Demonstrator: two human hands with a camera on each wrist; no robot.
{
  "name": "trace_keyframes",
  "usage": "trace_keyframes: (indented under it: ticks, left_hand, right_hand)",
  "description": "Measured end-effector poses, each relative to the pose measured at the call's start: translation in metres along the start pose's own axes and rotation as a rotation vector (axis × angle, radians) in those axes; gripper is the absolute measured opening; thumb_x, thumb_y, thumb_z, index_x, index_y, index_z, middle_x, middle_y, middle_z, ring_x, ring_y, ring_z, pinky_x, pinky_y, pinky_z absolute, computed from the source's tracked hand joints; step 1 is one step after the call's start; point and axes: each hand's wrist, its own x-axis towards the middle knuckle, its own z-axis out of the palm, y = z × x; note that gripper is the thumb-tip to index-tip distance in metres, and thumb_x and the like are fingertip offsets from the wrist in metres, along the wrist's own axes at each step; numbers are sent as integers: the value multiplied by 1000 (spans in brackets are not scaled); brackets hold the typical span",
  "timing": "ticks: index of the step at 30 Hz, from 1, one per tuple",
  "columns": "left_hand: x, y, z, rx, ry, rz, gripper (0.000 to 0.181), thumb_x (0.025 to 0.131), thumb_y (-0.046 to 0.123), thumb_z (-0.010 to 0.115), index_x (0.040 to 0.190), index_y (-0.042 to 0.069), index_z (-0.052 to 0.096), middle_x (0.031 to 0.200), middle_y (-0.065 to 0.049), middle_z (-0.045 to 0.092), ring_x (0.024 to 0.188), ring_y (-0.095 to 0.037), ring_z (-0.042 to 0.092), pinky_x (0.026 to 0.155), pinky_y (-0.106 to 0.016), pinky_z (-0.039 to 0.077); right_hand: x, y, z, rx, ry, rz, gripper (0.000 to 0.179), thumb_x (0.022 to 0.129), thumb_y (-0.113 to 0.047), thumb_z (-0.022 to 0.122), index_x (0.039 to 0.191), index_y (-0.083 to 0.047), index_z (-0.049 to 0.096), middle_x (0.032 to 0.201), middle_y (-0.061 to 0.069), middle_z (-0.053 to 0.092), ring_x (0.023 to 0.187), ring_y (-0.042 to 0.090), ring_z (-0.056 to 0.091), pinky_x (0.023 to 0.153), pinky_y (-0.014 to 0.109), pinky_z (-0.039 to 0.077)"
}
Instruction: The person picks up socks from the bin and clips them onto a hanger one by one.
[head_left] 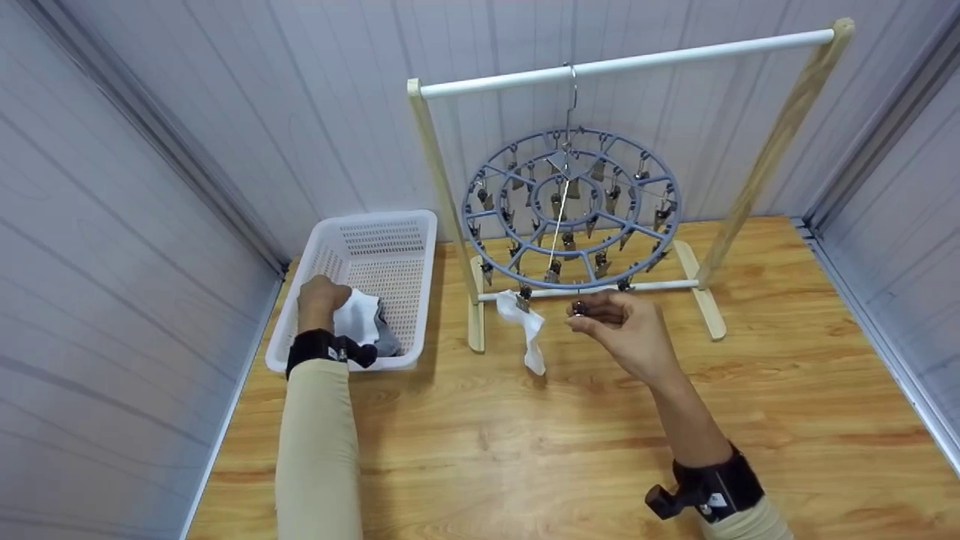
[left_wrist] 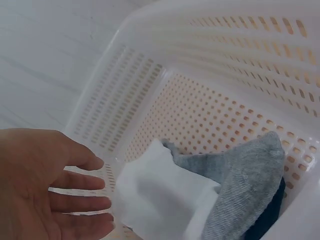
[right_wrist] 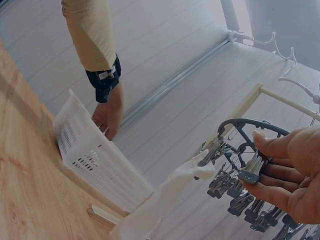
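My left hand (head_left: pixel 319 300) reaches into the white plastic basket (head_left: pixel 427 262), its fingers extended beside a white cloth piece (left_wrist: pixel 160 195) in the left wrist view. A grey fabric piece (left_wrist: pixel 250 175) and a dark blue one (left_wrist: pixel 267 215) lie against the white cloth. With thumb and fingers, my right hand (head_left: pixel 626 330) holds a metal clip (right_wrist: pixel 253 167) at the near edge of the round clip hanger (head_left: pixel 480 251). Left of that hand, a white sock-like cloth (head_left: pixel 531 330) dangles from another clip (head_left: pixel 524 296).
The hanger hooks over the white bar (head_left: pixel 675 60) of a wooden-legged rack (head_left: pixel 780 150) on the wood-grain floor (head_left: pixel 525 450). Several clips hang from its rings. Pale panel walls (head_left: pixel 150 187) stand behind and on both sides.
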Motion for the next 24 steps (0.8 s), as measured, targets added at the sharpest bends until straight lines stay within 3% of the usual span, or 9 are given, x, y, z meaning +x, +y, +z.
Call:
trace_keyframes:
  ticks: [8, 13, 20, 24]
  left_hand:
    - [2, -8, 4, 105, -48, 11, 42, 96, 16, 55, 123, -15, 63, 115, -27, 64, 94, -34, 56, 88, -48, 53]
    - [4, -6, 5, 77, -35, -3, 43, 96, 14, 59, 128, -14, 60, 121, -29, 64, 96, -35, 56, 87, -48, 53]
    - [7, -10, 10, 3, -20, 22, 31, 94, 14, 67, 113, -10, 67, 103, -20, 64, 88, -33, 58, 81, -47, 54]
    - [9, -12, 14, -36, -13, 19, 29, 95, 14, 71, 113, -8, 71, 113, -23, 69, 95, -34, 62, 86, -49, 55]
  right_hand:
    - [0, 1, 0, 9, -7, -1, 25, 90, -2, 85, 110, 7, 75, 103, 20, 78, 88, 22, 78, 81, 36, 64]
    - [1, 0, -2, 16, 1, 4, 23, 90, 0, 83, 111, 7, 75, 103, 21, 77, 88, 22, 78, 80, 36, 64]
    - [0, 0, -3, -8, 6, -12, 25, 90, -4, 85, 110, 7, 75, 102, 19, 78, 88, 21, 78, 80, 34, 64]
    - [0, 1, -3, -20, 2, -18, 25, 91, -6, 85, 110, 5, 76, 102, 18, 78, 88, 20, 78, 79, 33, 64]
